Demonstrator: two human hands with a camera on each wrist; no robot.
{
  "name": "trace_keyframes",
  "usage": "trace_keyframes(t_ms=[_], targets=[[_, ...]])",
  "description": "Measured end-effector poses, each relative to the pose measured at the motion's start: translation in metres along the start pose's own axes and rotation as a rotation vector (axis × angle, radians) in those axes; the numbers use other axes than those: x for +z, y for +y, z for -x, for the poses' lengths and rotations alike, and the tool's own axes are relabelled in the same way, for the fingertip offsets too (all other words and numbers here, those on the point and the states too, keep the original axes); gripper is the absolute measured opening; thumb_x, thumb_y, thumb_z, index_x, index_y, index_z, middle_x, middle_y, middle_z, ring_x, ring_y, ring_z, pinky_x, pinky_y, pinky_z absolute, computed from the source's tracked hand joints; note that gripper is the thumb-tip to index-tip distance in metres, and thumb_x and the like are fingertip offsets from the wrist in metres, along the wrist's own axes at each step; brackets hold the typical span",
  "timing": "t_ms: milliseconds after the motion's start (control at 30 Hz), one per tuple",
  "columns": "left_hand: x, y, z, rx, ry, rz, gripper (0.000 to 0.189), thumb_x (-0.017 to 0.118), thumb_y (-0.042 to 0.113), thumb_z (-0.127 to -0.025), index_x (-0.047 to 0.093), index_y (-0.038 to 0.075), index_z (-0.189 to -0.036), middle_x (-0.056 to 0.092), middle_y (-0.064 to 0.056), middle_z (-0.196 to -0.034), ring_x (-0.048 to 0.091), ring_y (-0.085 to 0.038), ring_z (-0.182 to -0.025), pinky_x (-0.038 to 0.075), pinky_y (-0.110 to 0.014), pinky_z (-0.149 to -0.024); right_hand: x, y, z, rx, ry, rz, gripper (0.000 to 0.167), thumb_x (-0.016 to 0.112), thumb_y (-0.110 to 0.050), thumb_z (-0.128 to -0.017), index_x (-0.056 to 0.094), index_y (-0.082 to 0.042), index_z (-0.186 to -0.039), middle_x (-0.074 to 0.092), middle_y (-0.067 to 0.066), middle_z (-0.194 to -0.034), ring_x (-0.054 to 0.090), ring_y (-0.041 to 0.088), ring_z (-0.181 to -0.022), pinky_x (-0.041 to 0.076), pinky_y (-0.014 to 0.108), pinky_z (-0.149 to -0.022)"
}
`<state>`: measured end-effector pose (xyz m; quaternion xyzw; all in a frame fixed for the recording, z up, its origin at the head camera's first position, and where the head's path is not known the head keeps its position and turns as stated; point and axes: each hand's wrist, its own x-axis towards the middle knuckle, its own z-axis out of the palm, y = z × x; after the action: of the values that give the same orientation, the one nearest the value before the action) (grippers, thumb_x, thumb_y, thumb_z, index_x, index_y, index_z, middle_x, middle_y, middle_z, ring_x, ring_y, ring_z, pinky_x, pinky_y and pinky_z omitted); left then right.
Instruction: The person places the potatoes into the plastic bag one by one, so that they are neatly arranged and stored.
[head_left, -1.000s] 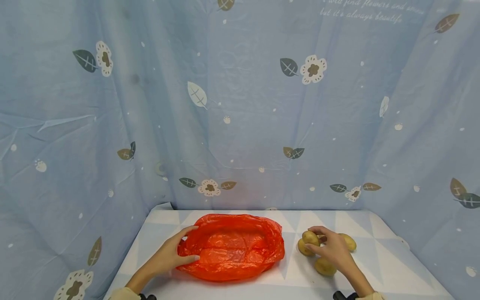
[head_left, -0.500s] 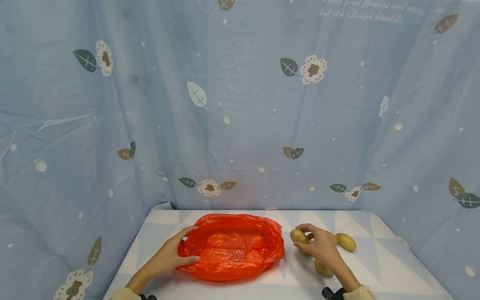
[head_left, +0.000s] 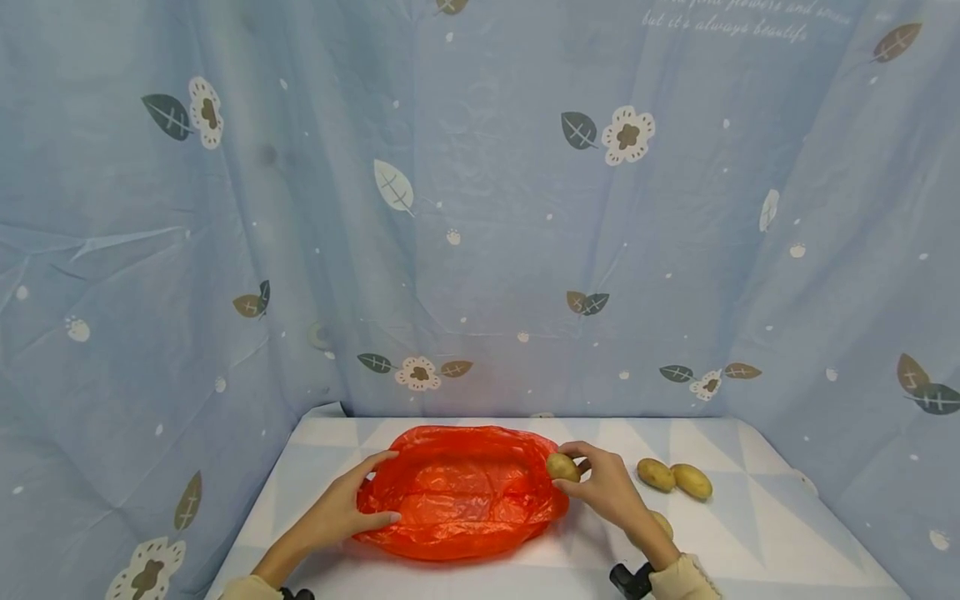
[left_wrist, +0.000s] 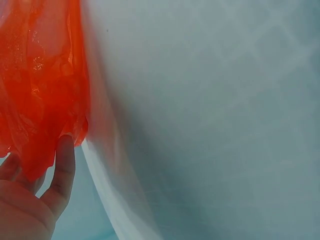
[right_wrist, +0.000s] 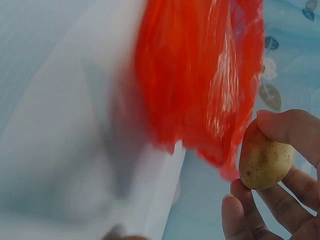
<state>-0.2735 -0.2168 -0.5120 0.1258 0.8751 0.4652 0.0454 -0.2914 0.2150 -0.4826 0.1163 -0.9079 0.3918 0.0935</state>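
A red plastic bag [head_left: 465, 533] stands wide open at the top on the table. At its left side, my left hand [head_left: 348, 504] holds the rim with thumb and fingers spread apart; the left wrist view shows the thumb against the red plastic [left_wrist: 40, 90]. My right hand [head_left: 611, 487] pinches a potato [head_left: 562, 467] between thumb and fingers at the bag's right rim. Seen from the right wrist, this potato [right_wrist: 265, 157] is beside the bag's edge [right_wrist: 220, 155]. On the table right of that hand lie two potatoes touching, one [head_left: 656, 474] left of the other [head_left: 692, 482].
Another potato [head_left: 662, 523] lies nearer the front, partly hidden by the right forearm. The table [head_left: 757, 533] has a pale cloth with triangles. Blue patterned curtains [head_left: 480, 275] hang behind and along both sides.
My right hand has carried its potato leftward from the other potatoes to the bag's right rim, uncovering the potatoes behind. The left hand and bag have stayed in place.
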Motion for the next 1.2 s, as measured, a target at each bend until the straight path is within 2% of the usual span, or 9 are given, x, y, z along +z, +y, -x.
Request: trace_keyframes(t_ms=[233,433,733,967,1200], targets=[[0.001,0.0,0.0,0.0,0.004,0.007,0.091,0.092,0.036,-0.076,0.045,0.027,-0.153,0.05,-0.012,-0.15,0.059,-0.029,-0.116,0.06,-0.045,-0.088,0.017,-0.012,-0.007,-0.067,-0.044,0.006,0.041,0.092,-0.021,-0.077,0.073,-0.015,-0.113,0.072,-0.004,-0.102,0.063,0.014,-0.083,0.052,0.025,-0.062],[0.001,-0.001,-0.001,0.007,0.009,-0.002,0.09,0.092,0.037,-0.076,0.045,0.029,-0.153,0.05,-0.011,-0.149,0.059,-0.029,-0.115,0.06,-0.044,-0.088,0.031,-0.025,-0.013,-0.114,-0.078,0.029,0.039,0.092,-0.021,-0.078,0.072,-0.016,-0.112,0.069,-0.006,-0.095,0.06,0.014,-0.082,0.051,0.026,-0.068],[0.001,-0.001,0.001,0.009,0.005,-0.004,0.09,0.092,0.036,-0.077,0.045,0.028,-0.153,0.05,-0.011,-0.149,0.059,-0.029,-0.115,0.06,-0.044,-0.088,0.055,-0.041,-0.022,-0.198,-0.106,0.03,0.037,0.091,-0.021,-0.079,0.073,-0.017,-0.111,0.069,-0.01,-0.099,0.058,0.012,-0.084,0.05,0.028,-0.072],[0.001,0.001,0.001,0.005,0.009,0.004,0.091,0.093,0.036,-0.076,0.045,0.027,-0.153,0.05,-0.011,-0.15,0.057,-0.031,-0.119,0.059,-0.048,-0.091,0.071,-0.051,-0.027,-0.195,-0.13,0.01,0.038,0.091,-0.022,-0.079,0.073,-0.018,-0.113,0.068,-0.01,-0.098,0.058,0.011,-0.084,0.051,0.026,-0.07],[0.002,0.0,0.002,0.014,0.01,-0.014,0.091,0.093,0.037,-0.076,0.046,0.029,-0.152,0.049,-0.012,-0.151,0.057,-0.032,-0.121,0.058,-0.049,-0.091,0.085,-0.061,-0.032,-0.142,-0.184,-0.021,0.037,0.09,-0.022,-0.08,0.072,-0.019,-0.113,0.066,-0.01,-0.1,0.057,0.014,-0.088,0.052,0.028,-0.074]])
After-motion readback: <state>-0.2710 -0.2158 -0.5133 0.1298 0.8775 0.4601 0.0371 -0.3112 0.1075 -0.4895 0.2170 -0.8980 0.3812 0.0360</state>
